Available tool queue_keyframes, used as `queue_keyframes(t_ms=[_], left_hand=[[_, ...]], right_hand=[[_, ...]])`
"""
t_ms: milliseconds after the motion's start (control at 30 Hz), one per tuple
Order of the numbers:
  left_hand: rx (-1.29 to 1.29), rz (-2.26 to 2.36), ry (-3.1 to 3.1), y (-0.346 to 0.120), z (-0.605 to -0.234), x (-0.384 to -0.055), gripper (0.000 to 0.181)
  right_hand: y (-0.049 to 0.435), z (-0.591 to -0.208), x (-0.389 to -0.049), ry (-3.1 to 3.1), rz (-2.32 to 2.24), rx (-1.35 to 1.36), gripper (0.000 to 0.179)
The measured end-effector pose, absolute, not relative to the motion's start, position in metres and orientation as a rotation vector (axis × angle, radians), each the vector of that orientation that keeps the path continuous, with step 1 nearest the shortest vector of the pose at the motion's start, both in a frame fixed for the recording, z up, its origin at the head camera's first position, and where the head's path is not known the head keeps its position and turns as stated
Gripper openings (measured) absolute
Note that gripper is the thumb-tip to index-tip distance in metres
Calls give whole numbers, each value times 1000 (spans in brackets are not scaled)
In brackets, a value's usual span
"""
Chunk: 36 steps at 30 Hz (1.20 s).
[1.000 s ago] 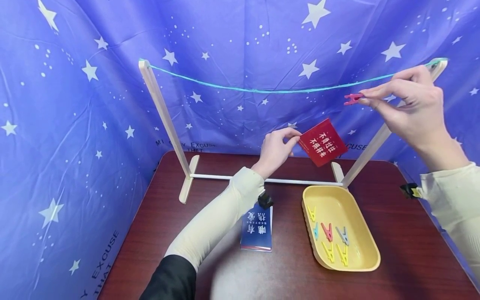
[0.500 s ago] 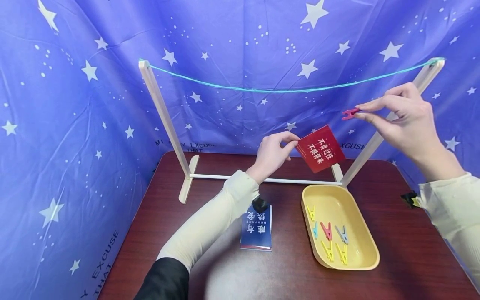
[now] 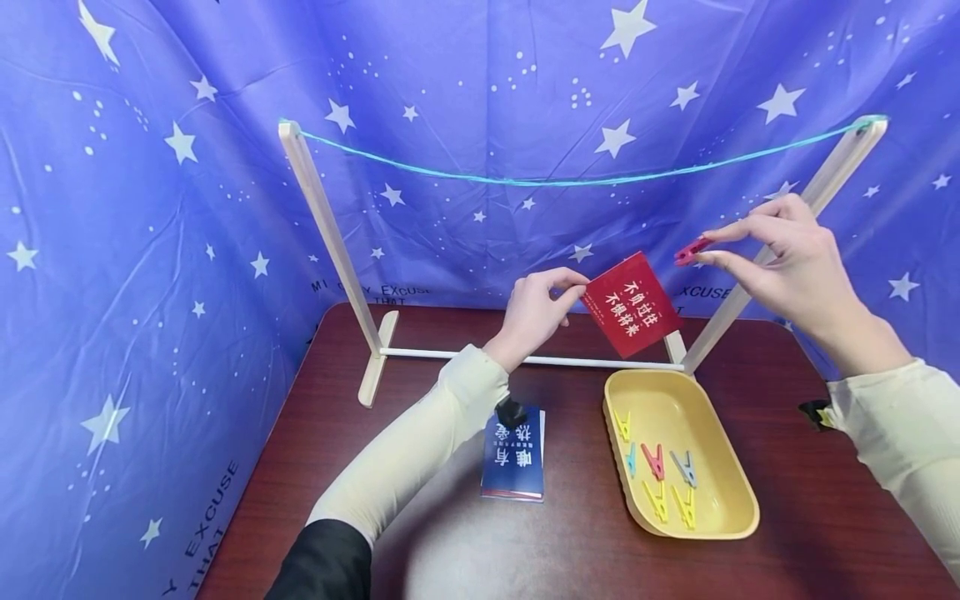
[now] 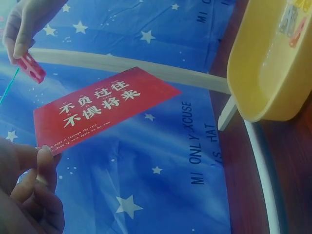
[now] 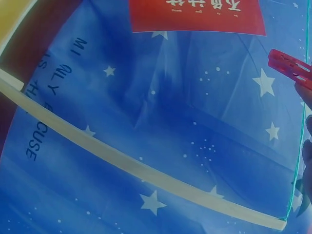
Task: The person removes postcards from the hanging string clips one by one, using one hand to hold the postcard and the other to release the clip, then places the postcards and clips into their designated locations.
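Between thumb and fingers my left hand (image 3: 528, 315) pinches one corner of a red card (image 3: 634, 305) with white Chinese characters, held tilted above the table. My right hand (image 3: 797, 265) grips a pink clothespin (image 3: 691, 251) by its end, just up and right of the card. In the left wrist view the card (image 4: 105, 108) shows its printed face, with the clothespin (image 4: 32, 68) apart from it. The right wrist view has the clothespin (image 5: 289, 65) at the right edge. A green string (image 3: 540, 182) sags above both hands, tied between two wooden posts.
A yellow tray (image 3: 738, 467) on the table holds several clothespins in yellow, red, blue and grey. Left of it lies a stack of cards (image 3: 513, 467), dark blue on top. The left post (image 3: 330, 237) and right post (image 3: 780, 237) are joined low by a white rod (image 3: 577, 362).
My right hand has come down and to the left with the clothespin, which has turned. My left hand has lowered the card slightly and shifted it left.
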<state>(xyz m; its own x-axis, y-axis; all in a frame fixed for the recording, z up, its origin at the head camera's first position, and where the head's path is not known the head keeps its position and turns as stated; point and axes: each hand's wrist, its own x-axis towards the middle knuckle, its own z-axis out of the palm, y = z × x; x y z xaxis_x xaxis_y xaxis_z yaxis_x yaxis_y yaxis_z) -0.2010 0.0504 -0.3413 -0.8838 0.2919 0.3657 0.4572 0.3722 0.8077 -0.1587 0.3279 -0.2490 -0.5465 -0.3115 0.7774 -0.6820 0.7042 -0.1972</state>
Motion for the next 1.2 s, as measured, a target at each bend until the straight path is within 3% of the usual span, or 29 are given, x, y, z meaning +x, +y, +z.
queue_keyframes(t_ms=[267, 367, 500, 567, 1200], left_hand=[[-673, -1579, -2470, 44, -347, -202, 14], [-678, -1625, -2466, 42, -348, -202, 13], [-678, -1675, -2452, 39, -350, -203, 12], [-675, -1689, -2444, 38, -350, -203, 12], [-651, -1711, -2498, 24, -360, -202, 10]], right_hand=[[334, -261, -156, -2260, 637, 737, 89], [336, -266, -156, -2296, 653, 726, 71], [336, -270, -154, -2338, 651, 702, 32], [336, -272, -154, -2355, 637, 692, 26], [338, -293, -151, -2468, 638, 619, 36]])
